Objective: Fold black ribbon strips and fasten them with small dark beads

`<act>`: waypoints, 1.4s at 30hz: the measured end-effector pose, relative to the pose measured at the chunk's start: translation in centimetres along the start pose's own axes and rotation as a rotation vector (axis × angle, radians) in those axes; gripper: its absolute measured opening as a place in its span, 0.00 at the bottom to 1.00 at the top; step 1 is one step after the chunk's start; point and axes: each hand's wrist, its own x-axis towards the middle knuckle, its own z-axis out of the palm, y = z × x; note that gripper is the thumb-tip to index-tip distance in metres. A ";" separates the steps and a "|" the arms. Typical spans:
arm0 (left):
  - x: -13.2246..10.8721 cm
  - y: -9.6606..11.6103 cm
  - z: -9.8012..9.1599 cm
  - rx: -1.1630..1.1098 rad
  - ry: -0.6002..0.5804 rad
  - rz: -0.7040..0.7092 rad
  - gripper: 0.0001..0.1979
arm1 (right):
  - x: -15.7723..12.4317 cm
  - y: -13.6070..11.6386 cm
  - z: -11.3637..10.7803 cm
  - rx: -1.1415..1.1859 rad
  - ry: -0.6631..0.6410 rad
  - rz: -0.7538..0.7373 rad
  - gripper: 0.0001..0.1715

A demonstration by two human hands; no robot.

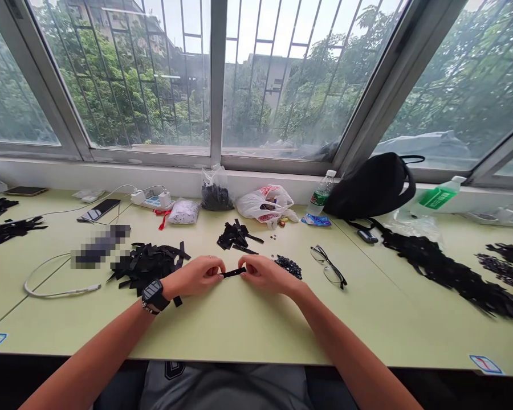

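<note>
Centre of the desk (222,327), near its front edge: a short black strip (233,273) is being pinched, both hands held narrow, with the fingertips (219,275) of the left hand (195,275) and the right hand (263,274) closed on it. A loosened pinch could let it slip and be lost in the heap of black strips (147,267) just left. Small black pieces (288,266) and a pair of glasses (328,266) are sitting close to the right hand and could be knocked by a careless sweep. Further back, a plastic bag (265,204), a water bottle (320,193) and a black bag (370,187) are lined up below the window (290,85).
</note>
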 end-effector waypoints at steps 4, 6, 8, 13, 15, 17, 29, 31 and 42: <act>0.0 0.1 0.0 -0.001 0.003 0.004 0.08 | 0.0 -0.1 0.0 0.004 0.003 -0.001 0.10; 0.0 0.0 0.0 -0.005 0.008 0.004 0.08 | -0.1 -0.1 -0.1 0.006 0.006 -0.003 0.10; 0.0 0.0 0.0 -0.009 0.009 0.004 0.08 | -0.1 -0.1 -0.1 0.005 0.006 -0.004 0.10; 0.0 -0.1 0.1 -0.002 0.011 0.006 0.08 | 0.0 0.0 0.0 -0.002 0.006 -0.005 0.10; 0.0 -0.1 0.1 0.001 0.007 0.006 0.08 | 0.0 0.1 0.0 0.000 0.005 -0.005 0.10; 0.0 -0.1 0.1 0.001 0.005 0.005 0.08 | 0.0 0.0 0.0 0.005 0.004 -0.006 0.10; 0.0 0.1 -0.1 0.005 0.004 0.009 0.08 | -0.1 -0.1 0.0 0.000 0.010 -0.009 0.10; 0.0 0.1 -0.1 0.010 0.000 0.009 0.08 | -0.1 0.0 0.0 0.001 0.014 -0.010 0.10; 0.0 -0.3 0.1 0.014 -0.003 -0.003 0.07 | -0.1 0.1 0.0 0.000 0.012 -0.016 0.11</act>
